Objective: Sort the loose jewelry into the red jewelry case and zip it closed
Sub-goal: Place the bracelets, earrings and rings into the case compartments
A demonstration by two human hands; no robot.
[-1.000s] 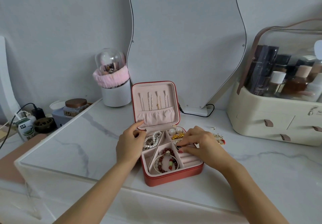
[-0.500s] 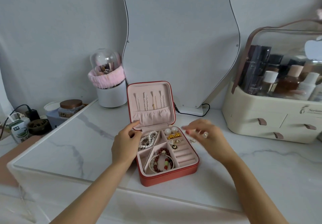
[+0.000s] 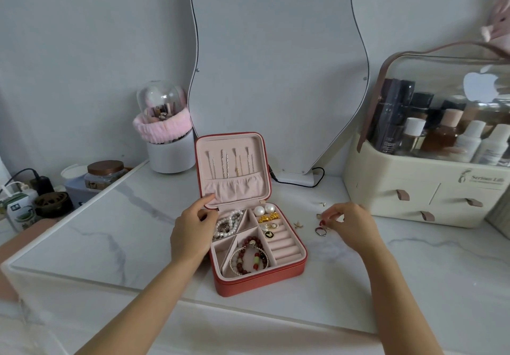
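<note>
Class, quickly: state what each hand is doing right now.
Left hand: relaxed, resting on the red jewelry case.
Right hand: pinching a ring on the table.

Red jewelry case point(image 3: 256, 280) open, lid upright, loose rings point(image 3: 320, 230) just right
</note>
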